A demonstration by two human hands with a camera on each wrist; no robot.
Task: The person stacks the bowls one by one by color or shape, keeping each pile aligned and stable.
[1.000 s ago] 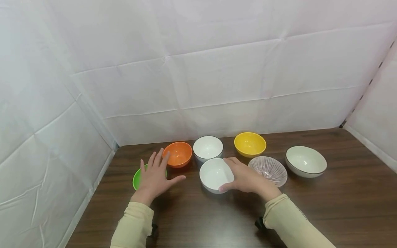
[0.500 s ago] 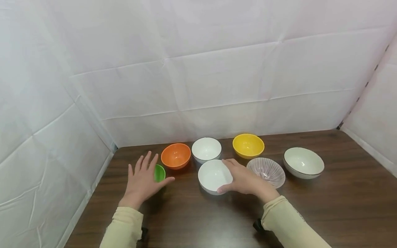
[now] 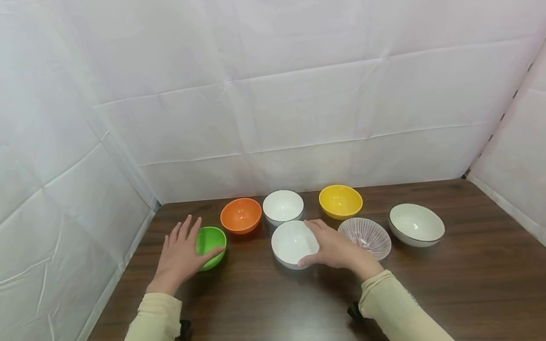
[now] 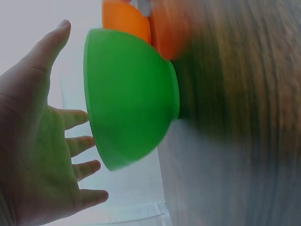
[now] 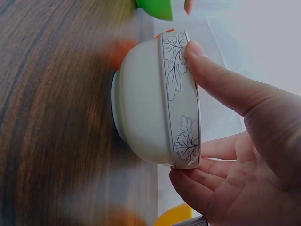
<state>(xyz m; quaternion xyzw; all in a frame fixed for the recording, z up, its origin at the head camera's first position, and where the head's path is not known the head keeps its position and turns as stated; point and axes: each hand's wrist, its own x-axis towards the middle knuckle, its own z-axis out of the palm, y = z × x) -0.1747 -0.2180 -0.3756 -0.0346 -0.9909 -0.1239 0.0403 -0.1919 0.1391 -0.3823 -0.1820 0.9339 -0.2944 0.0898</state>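
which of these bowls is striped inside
The shallow bowl between the right hand and the rightmost bowl: thin lines fan across its inside, while the others' insides look plain.

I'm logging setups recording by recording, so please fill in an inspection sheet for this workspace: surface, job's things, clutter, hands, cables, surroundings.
Surface: brown wood-grain table.
Job's things: leaf bowl and green bowl, both mouth up.
Clutter: orange bowl, rear white bowl, yellow bowl, striped bowl, cream bowl.
Hands: right hand grips the leaf bowl at its rim; left hand has fingers extended by the green bowl, contact unclear.
Cables: nothing seen.
Surroundings: creased white sheeting behind and at both sides.
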